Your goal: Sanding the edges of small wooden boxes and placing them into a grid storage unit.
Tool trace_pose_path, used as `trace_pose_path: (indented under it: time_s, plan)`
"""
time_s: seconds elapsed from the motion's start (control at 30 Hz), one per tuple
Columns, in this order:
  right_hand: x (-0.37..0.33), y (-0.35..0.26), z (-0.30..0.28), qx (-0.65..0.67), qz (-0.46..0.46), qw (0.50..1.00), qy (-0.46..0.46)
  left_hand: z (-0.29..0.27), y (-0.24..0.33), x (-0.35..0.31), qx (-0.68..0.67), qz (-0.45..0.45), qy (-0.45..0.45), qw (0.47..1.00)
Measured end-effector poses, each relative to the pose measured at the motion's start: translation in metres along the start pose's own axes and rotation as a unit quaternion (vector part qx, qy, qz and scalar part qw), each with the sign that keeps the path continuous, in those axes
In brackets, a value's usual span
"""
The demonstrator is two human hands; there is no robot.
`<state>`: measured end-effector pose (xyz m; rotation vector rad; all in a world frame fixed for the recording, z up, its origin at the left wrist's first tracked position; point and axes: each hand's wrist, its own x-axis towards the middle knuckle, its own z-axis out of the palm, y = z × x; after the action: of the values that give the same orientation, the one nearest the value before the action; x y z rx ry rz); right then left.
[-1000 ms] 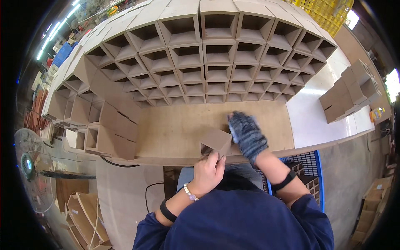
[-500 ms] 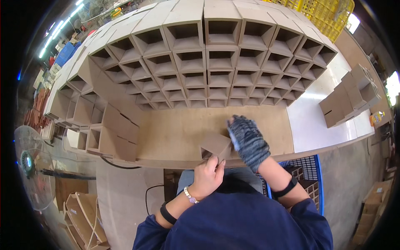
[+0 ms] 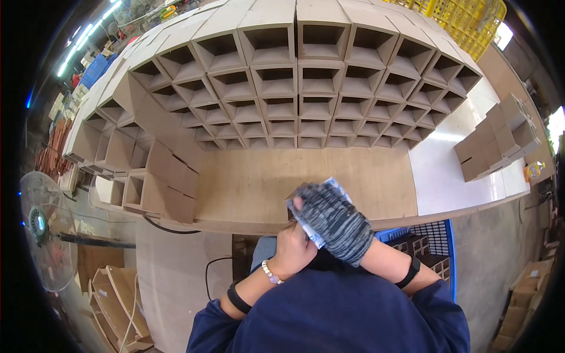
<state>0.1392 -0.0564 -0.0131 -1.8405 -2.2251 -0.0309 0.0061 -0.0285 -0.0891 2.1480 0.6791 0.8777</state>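
Observation:
Near the bench's front edge, my bare left hand (image 3: pixel 296 246) is closed on a small brown open-ended box, now almost wholly covered by my hands. My right hand (image 3: pixel 334 220), in a grey knitted glove that leaves the fingertips bare, lies over that box with curled fingers. Under the glove it grips a stiff white sheet with blue print (image 3: pixel 315 236), whose ends stick out on both sides of the palm. The sheet's underside and its contact with the box are hidden.
Stacked brown open-ended boxes (image 3: pixel 273 76) form a wall at the back, with more boxes (image 3: pixel 170 182) at the left and a small stack (image 3: pixel 497 141) at the right. A blue crate (image 3: pixel 438 241) with boxes stands below the bench (image 3: pixel 253 176). A fan (image 3: pixel 44 223) is at far left.
My right hand has moved left and toward me, from beside the box to over it, bringing the sheet along. My left hand stays near the same place on the box.

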Motion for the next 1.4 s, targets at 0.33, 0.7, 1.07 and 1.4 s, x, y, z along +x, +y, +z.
trace_pose_path:
  time_s: [0.33,0.7,1.07,1.4]
  plan:
    - [-0.032,0.093,0.072,-0.059,0.101,0.979,0.170,-0.028,0.011,0.014,-0.409,-0.292,0.049,0.863]
    - [-0.008,0.006,0.024,0.051,-0.096,0.988,0.113,-0.010,-0.001,0.003,0.007,0.020,0.023,0.999]
    - [0.003,0.006,0.016,-0.009,-0.015,0.997,0.069,-0.002,-0.003,0.001,0.031,0.022,0.007,0.999]
    - [-0.003,0.011,0.017,-0.004,-0.016,0.994,0.107,-0.002,-0.002,0.000,0.036,0.038,0.013,0.999]
